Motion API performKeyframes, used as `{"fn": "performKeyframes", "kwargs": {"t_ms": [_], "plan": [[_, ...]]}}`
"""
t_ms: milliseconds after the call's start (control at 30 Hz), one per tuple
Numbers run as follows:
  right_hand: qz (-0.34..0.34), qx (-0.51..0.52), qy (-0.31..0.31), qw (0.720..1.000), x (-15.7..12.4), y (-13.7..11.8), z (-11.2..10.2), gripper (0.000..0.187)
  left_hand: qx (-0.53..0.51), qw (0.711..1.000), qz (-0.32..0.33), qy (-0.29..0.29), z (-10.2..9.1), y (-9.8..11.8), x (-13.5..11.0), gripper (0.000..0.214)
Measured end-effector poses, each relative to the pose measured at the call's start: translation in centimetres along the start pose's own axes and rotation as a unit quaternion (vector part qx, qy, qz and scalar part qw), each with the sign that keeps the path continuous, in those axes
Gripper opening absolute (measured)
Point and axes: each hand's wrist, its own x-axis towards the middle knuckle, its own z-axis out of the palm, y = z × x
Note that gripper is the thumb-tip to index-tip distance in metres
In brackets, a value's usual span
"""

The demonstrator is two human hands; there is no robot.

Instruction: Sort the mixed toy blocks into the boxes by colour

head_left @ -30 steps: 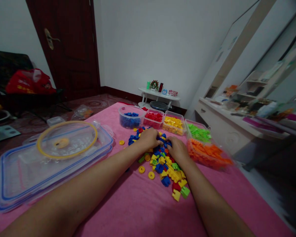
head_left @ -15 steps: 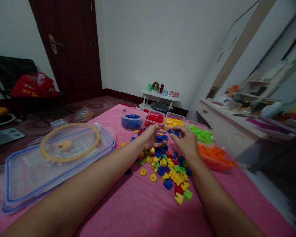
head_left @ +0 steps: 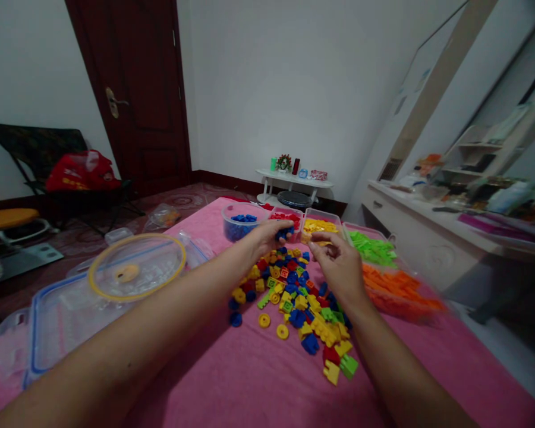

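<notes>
My left hand is closed around blue toy bricks, above the far end of a loose heap of bricks. The fingers partly cover these bricks, so I cannot make out how many there are. To the right of it, my right hand hovers over the heap's right side. Its fingers are loosely bent, thumb and forefinger slightly apart, and no brick shows between them. The heap mixes yellow, blue, red and green bricks with round yellow wheels near its front left.
Behind the hands stand a round tub of blue bricks and boxes of red, yellow and green pieces. Orange pieces lie at right. Clear lids, one yellow-rimmed, lie left on the pink cloth.
The hands have moved apart. The blue brick in my right fingers no longer shows there; my left hand has closed more around its blue bricks. The camera view has shifted slightly.
</notes>
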Motion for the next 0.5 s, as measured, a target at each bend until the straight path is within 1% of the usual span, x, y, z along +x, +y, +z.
{"fn": "performKeyframes", "kwargs": {"t_ms": [33, 67, 100, 133, 167, 200, 233, 267, 300, 333, 400, 433, 467, 500], "plan": [[0.002, -0.001, -0.002, 1.000, 0.0, 0.1, 0.0, 0.026, 0.043, 0.997, 0.047, 0.035, -0.5, 1.2, 0.9, 0.006], [0.005, -0.001, -0.003, 1.000, 0.0, 0.2, 0.0, 0.026, 0.097, 0.987, 0.099, 0.081, -1.2, 2.3, 1.8, 0.008], [0.007, -0.003, -0.004, 1.000, 0.0, 0.3, 0.0, 0.026, 0.162, 0.971, 0.135, 0.116, -2.0, 3.4, 2.7, 0.011], [0.010, -0.005, -0.005, 1.000, 0.0, 0.4, 0.0, 0.026, 0.225, 0.950, 0.156, 0.151, -2.8, 4.5, 3.6, 0.016], [0.012, -0.008, -0.007, 1.000, 0.0, 0.5, 0.1, 0.026, 0.290, 0.927, 0.166, 0.170, -3.7, 5.3, 4.3, 0.021], [0.012, -0.011, -0.009, 1.000, 0.0, 0.5, 0.1, 0.027, 0.356, 0.905, 0.153, 0.176, -4.6, 6.1, 4.8, 0.025], [0.013, -0.014, -0.011, 1.000, -0.1, 0.6, 0.1, 0.027, 0.430, 0.876, 0.137, 0.167, -5.5, 6.7, 5.1, 0.029], [0.012, -0.016, -0.014, 1.000, -0.1, 0.6, 0.1, 0.027, 0.508, 0.839, 0.124, 0.152, -6.2, 7.1, 5.1, 0.032], [0.011, -0.017, -0.017, 1.000, -0.1, 0.7, 0.1, 0.026, 0.584, 0.791, 0.123, 0.134, -6.7, 7.4, 5.0, 0.034], [0.007, -0.020, -0.023, 1.000, -0.2, 0.7, 0.2, 0.024, 0.654, 0.734, 0.138, 0.116, -7.1, 7.6, 4.7, 0.035], [-0.004, -0.036, -0.044, 0.998, -0.3, 0.9, 0.4, 0.020, 0.751, 0.620, 0.206, 0.096, -7.3, 7.6, 3.7, 0.033], [-0.011, -0.047, -0.056, 0.997, -0.4, 0.9, 0.6, 0.018, 0.775, 0.577, 0.242, 0.088, -7.2, 7.4, 3.2, 0.031], [-0.017, -0.059, -0.067, 0.996, -0.4, 1.0, 0.7, 0.017, 0.788, 0.548, 0.269, 0.074, -7.0, 7.1, 2.7, 0.029], [-0.022, -0.069, -0.074, 0.995, -0.5, 0.9, 0.9, 0.017, 0.794, 0.534, 0.285, 0.052, -6.8, 6.6, 2.3, 0.028]]}}
